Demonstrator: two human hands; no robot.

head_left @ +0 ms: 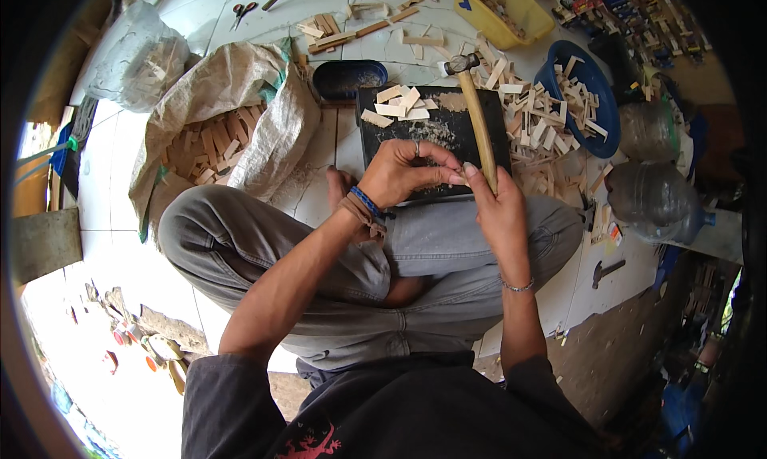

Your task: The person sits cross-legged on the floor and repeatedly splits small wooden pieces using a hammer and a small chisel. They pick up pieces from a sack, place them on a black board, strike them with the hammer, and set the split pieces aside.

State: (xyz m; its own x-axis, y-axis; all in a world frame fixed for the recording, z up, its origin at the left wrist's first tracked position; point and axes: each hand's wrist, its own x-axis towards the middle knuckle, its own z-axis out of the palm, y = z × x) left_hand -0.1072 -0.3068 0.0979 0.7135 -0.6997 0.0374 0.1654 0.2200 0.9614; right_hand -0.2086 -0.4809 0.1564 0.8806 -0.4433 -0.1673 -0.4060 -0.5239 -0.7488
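Person seated cross-legged on a tiled floor (220, 3), a low black block (372, 149) before the shins. Left hand (397, 171): grip closed, thumb and forefinger pinched on a small piece (463, 179) above the block's near edge; the fingertips mask its kind. Right hand (499, 207): thumb brought up to the same spot, grip wrapped about the lower handle of a hammer (478, 123), its head pointing away past the block's far edge.

On the block, far left part: a loose heap of pale wooden slats (399, 105), some crossing; dust and shavings beside them. More slats spill over the floor at right, beside a blue basin (544, 75) that holds others. White sack (292, 127) at left, open, redder pieces inside.

Step in hand, by my reading: fingering or lining up the small piece, hammer parked in the palm rather than striking. Next move seems to call for seating the piece steadily on the block, left fingertips clear of the hammer's path.
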